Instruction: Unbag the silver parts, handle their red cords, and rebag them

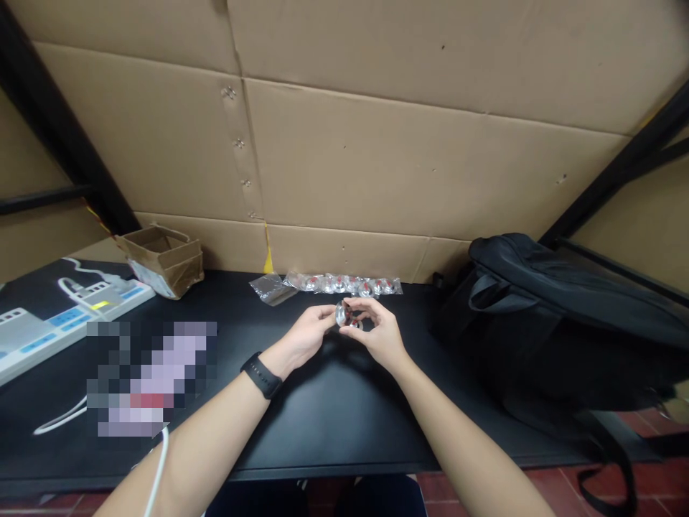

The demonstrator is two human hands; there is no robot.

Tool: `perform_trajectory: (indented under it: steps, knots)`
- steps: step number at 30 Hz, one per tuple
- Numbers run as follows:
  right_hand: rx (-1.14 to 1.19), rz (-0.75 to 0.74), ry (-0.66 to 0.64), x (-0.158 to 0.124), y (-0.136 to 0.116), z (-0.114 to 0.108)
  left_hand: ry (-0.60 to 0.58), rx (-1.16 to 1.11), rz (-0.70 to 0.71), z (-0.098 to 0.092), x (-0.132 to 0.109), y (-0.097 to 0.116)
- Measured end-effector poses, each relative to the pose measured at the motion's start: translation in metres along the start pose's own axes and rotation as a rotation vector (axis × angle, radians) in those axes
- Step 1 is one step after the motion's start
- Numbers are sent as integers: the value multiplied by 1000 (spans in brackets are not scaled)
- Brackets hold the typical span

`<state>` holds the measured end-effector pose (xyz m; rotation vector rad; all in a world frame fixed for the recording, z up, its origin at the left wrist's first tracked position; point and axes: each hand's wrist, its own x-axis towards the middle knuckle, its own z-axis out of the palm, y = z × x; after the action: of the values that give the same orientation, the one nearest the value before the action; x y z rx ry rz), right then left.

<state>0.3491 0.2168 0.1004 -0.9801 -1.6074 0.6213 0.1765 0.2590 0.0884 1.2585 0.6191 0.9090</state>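
Over the middle of the black table, my left hand (313,332) and my right hand (382,332) meet at a shiny round metal piece (341,314). My right thumb and fingers curve around its right side, with reddish and silver parts showing between them. From the left, my left fingers close on its edge; their tips are partly hidden. What kind of piece it is I cannot make out. Just beyond my hands lies a row of clear plastic packets (344,283) with similar silver and red pieces inside. A flat clear plastic bag (273,289) lies at the row's left end.
A black bag (560,337) fills the right side of the table (334,438). To the left are an open cardboard box (164,258), a white power strip (69,327) with cables and a blurred-out purple object (169,370). A cardboard wall (377,158) closes off the back.
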Motion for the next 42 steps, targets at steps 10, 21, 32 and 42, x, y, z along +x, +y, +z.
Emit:
perform_trajectory:
  steps: [10,21,32,42]
  knots:
    - [-6,17,58,1,1,-1,29,-14,57,4,-1,-4]
    - [189,133,45,1,7,2,89,321,204,1,0,9]
    - [183,124,14,1,11,2,201,205,173,5,0,-3]
    - [248,168,17,2,3,-3,219,156,165,4,-1,7]
